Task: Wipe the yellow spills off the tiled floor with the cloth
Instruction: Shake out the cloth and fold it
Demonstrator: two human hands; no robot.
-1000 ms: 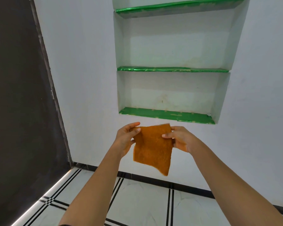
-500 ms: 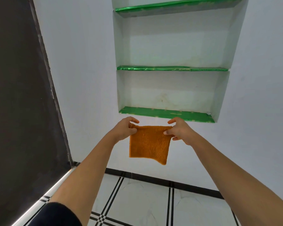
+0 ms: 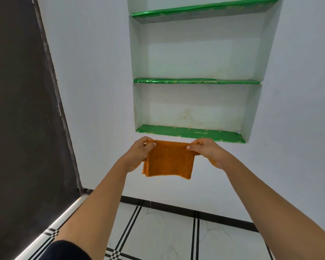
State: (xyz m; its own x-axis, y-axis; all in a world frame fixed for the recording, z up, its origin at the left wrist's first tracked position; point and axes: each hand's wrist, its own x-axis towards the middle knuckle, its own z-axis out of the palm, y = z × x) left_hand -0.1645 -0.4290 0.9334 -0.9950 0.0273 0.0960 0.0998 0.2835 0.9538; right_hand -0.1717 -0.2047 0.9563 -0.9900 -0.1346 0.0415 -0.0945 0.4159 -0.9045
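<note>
Orange cloth (image 3: 169,160) is held up in the air, folded into layers, hanging just below the lowest green shelf (image 3: 190,132) of the wall niche. Its top left corner is pinched by the left hand (image 3: 139,156), fingers clamped on the fabric. Its top right corner is pinched by the right hand (image 3: 207,152), thumb and fingers closed on the edge. Layered edges are seen at the cloth's lower left. The white tiled floor (image 3: 163,233) with black lines lies well below the cloth. No yellow spill is seen on it. A dark panel (image 3: 21,119) stands left of the niche.
</note>
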